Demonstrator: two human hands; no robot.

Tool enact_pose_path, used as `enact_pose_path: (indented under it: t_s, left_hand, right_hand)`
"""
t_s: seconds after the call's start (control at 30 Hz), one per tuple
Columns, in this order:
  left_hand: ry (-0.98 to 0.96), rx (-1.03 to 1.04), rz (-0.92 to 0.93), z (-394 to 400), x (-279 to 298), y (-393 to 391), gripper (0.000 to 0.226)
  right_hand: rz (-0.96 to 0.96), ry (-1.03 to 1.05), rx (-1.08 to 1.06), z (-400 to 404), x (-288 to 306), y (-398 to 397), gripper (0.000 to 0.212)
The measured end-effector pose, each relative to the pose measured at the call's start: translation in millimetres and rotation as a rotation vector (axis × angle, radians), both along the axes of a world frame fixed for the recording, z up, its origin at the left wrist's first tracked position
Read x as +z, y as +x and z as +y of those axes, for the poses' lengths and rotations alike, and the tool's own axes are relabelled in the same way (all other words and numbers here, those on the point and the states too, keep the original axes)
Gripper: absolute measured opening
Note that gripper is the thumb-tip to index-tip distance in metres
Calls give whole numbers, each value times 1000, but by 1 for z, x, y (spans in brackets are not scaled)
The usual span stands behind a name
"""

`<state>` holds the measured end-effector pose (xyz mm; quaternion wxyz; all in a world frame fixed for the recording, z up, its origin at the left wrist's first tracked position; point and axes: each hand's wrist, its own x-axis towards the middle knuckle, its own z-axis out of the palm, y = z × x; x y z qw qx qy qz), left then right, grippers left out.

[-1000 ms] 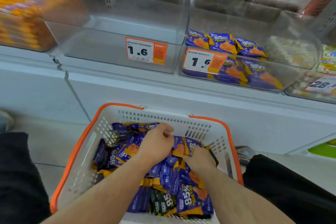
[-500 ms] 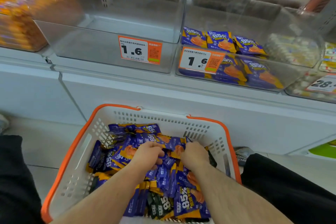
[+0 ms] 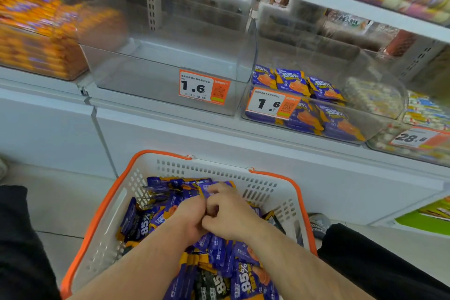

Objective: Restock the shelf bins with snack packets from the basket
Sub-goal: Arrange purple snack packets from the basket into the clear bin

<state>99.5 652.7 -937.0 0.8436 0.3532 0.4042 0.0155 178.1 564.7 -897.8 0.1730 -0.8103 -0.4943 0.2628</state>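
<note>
In the basket [image 3: 126, 204], head view, at six o'clock of the frame: both hands have drawn together since half a second ago, when they worked apart over the heap. The left hand [image 3: 192, 220] and right hand [image 3: 231, 212] now touch, fingers curled down into the snack packets [image 3: 143, 226], apparently gathering a bunch between them. Exactly which packets each hand pinches cannot be told; the fingertips are buried or blurred. Judgement: a handful is being collected, the lift to the shelf not yet begun.

At twelve o'clock the clear bin [image 3: 170, 75] behind the 1.6 price tag [image 3: 203, 87] holds nothing visible. At two o'clock the neighbouring bin [image 3: 379, 95] is partly stocked with matching purple packets.

Hidden or unclear: the basket's near rim is cut off by the frame edge; the orange goods [image 3: 36, 39] at ten o'clock are smeared by motion; upper-shelf stock is blurred.
</note>
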Motion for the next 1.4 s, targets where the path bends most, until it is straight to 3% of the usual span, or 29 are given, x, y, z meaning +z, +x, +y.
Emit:
enact_pose_path:
  t_s: [0.13,0.23,0.5,0.63,0.7,0.77,0.8,0.87,0.97,1.13,1.27,1.4]
  left_hand:
    - [97,68,-157,10,21,-8,34]
    - [152,105,-245,15,49,-7,34]
    - [449,71,-395,26,151,18,34]
    - [613,121,-479,29,199,40,27]
    - [849,253,-474,41,213,60,28]
    - [1326,352,-355,58,213,83,14]
    - [1566,285,-247,65,208,92,26]
    - [1869,69,-81,76,191,103,46]
    - [2113,-68,52,79,172,106,54]
    - [2017,-164,120,83,176,106,59]
    - [1990,-184,110,85,174,106,66]
    - [1992,-193,109,87,171,109,70]
  right_hand:
    - [-123,217,-304,9,19,7,24]
    - [42,381,-568,14,44,15,16]
    - [482,711,-761,22,125,26,28]
    - [442,859,-810,16,184,46,26]
    - [409,980,-859,14,215,68,25]
    - [400,1044,-908,16,238,95,25]
    - [405,1050,-937,20,245,109,25]
    - [415,1012,-988,29,250,133,24]
    - [315,788,-954,45,243,158,14]
    - [74,431,-864,72,209,188,25]
    - [32,207,-718,86,192,193,34]
    - [-291,-92,-575,99,183,194,44]
